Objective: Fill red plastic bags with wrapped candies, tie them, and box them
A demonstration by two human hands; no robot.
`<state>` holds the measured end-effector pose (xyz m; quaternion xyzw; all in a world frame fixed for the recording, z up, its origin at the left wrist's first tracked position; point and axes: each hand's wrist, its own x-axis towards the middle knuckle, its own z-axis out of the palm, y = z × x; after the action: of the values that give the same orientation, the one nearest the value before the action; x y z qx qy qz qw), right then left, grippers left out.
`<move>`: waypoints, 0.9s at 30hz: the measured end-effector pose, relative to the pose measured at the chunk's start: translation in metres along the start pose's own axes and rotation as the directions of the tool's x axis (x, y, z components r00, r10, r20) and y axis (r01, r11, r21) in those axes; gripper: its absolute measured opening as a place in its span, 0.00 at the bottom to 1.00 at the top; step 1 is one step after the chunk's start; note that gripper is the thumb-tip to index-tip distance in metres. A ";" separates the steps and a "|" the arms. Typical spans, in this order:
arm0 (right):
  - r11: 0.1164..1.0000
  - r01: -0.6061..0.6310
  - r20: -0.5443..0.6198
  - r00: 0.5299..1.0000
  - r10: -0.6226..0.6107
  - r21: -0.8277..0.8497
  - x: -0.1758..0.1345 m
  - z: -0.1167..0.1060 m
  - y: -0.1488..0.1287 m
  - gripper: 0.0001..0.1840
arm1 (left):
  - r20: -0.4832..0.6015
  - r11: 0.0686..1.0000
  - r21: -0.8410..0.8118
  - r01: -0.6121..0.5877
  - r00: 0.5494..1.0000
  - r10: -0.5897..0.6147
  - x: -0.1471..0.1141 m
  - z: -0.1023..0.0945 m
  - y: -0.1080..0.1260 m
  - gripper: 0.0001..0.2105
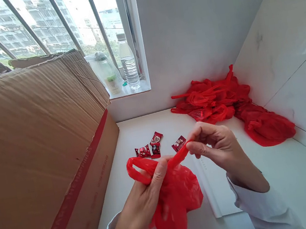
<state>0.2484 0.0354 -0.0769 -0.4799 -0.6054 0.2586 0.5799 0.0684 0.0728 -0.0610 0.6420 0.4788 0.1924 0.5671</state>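
Note:
A red plastic bag [173,204] hangs bunched between my two hands above the white table. My left hand [146,200] grips it around the neck, thumb on top, with one handle loop sticking out to the left. Between thumb and fingers, my right hand [214,143] pinches a stretched strip of the same bag and holds it up to the right. Behind the bag lie several small wrapped candies [142,151] in dark red packaging. A single red packet [179,143] lies apart, close to my right hand. Whatever the bag contains is hidden.
A large cardboard box [44,147] fills the left side. Red plastic bags [211,97] are heaped against the back wall at right. On the windowsill stand a water bottle [129,64] and a clear cup [111,78]. White paper [226,195] lies under my right arm.

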 end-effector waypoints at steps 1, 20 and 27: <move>0.998 0.060 -0.009 0.998 -0.060 -0.011 -0.003 0.002 -0.003 0.03 | 0.081 0.994 -0.111 0.000 0.997 0.009 0.003 -0.002 0.000 0.20; 0.995 -0.004 0.638 0.768 -0.059 0.098 0.018 0.022 0.029 0.24 | 0.151 0.088 0.817 -0.570 0.359 0.921 0.011 -0.003 -0.021 0.13; 0.976 -0.079 0.586 0.809 -0.056 0.202 0.017 0.019 0.032 0.16 | 0.066 0.201 0.745 -0.636 0.371 0.926 0.009 -0.008 -0.020 0.10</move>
<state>0.2419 0.0679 -0.1002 -0.3141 -0.7202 0.4623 0.4111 0.0584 0.0830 -0.0802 0.8925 0.2067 0.4010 -0.0026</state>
